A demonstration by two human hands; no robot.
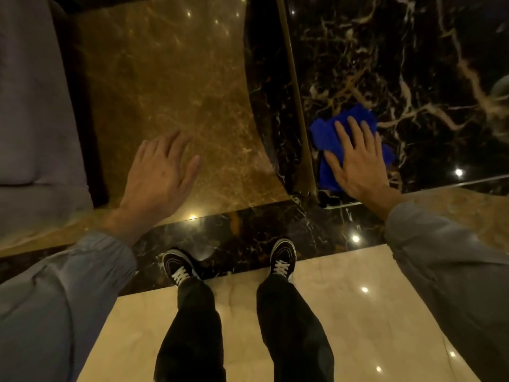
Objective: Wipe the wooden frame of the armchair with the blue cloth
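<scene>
The blue cloth (330,139) lies crumpled on a dark veined marble surface (413,64) at the right. My right hand (358,164) rests flat on top of it with the fingers spread, pressing it down. My left hand (159,172) hangs open and empty over the tan marble floor (165,78). The armchair fills the far left edge: a grey cushion (33,106) bordered by a dark wooden frame (91,150). Both hands are well clear of the chair; the left one is nearer to it.
A brass strip (296,106) runs between the dark marble panels just left of the cloth. My black sneakers (179,268) stand on a dark marble band, with cream floor tiles (358,312) behind them. Ceiling lights glare on the polished floor.
</scene>
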